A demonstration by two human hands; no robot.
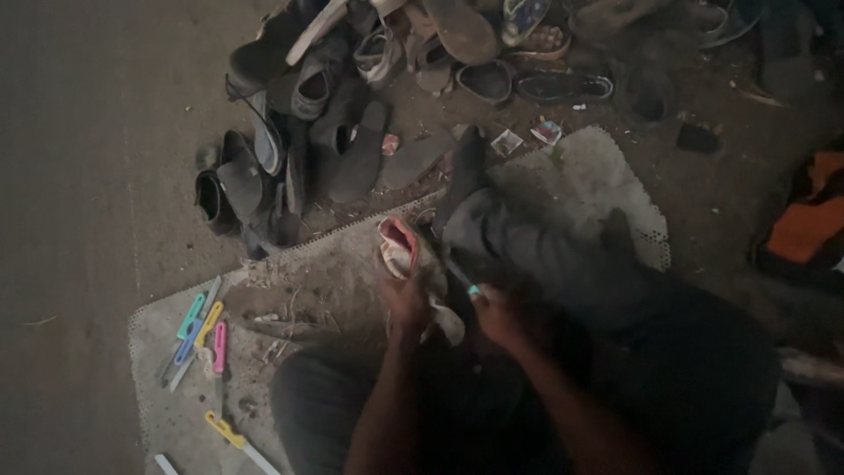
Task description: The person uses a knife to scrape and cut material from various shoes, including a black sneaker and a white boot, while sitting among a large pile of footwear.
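- Pink and white, the shoe (400, 251) sits at the middle of the head view, toe end pointing up and away from the person, its pink lining open to the camera.
- The shoe's long axis runs from the upper left near the mat's (563, 176) perforated edge down and to the right, towards the person's lap, where its pale lower end (448, 324) shows between the two hands.
- The left hand (406, 303) is wrapped around the lower half of the shoe from the left side; its fingers are curled on the shoe, holding it steady, though blur hides each fingertip.
- The right hand (499, 315) lies just to the right of the shoe, fingers pinched on a thin tool (463, 280) with a pale blue-green tip; the tool slants up and left towards the shoe's side.
- So the shoe lies up and to the left of the right hand's fingers, and the left hand is the nearer one, already touching it.
- A dark trouser leg (527, 246) stretches up across the mat just right of the shoe, touching or nearly touching it; I cannot tell which.
- On the mat's left part lie several small coloured-handled blades (200, 332), well apart from both hands, and a yellow-handled knife (230, 434) lower down.
- Beyond the mat, on the bare floor (88, 176), a heap of dark worn shoes (334, 97) is piled, well apart from the hands.
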